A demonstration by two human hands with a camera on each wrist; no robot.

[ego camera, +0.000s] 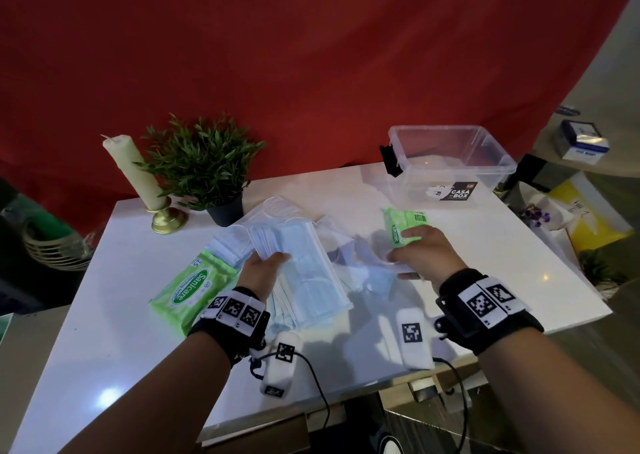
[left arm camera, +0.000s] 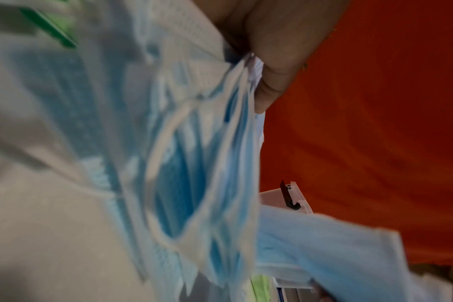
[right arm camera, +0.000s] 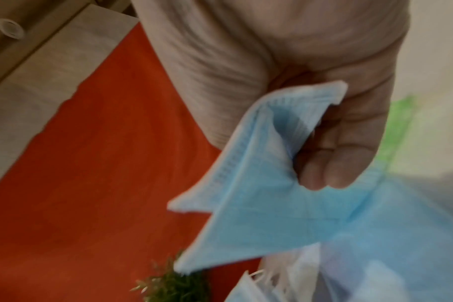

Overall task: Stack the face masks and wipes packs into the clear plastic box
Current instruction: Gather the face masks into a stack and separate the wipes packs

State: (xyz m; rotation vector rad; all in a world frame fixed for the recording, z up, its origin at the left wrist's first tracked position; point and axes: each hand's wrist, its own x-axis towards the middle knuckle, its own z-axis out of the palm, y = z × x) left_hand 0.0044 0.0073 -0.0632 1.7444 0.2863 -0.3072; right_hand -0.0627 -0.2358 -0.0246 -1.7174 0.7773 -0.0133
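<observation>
The left hand point(ego camera: 265, 264) has its grip pinched on a stack of blue masks point(ego camera: 304, 273), thumb on top. The stack hangs low over the tabletop point(ego camera: 467, 245), in the middle. The right hand point(ego camera: 420, 251) has its grip curled round one folded blue mask point(right arm camera: 248, 200). A small green wipes pack point(ego camera: 403, 226) sits just past that hand; I cannot tell if the hand touches it. A big green wipes pack point(ego camera: 188, 287) lies flat to the left of the stack. The clear box point(ego camera: 450, 162) stands open at the far right corner. A plant point(ego camera: 204, 162) and a candle point(ego camera: 130, 171) stand at the far left.
</observation>
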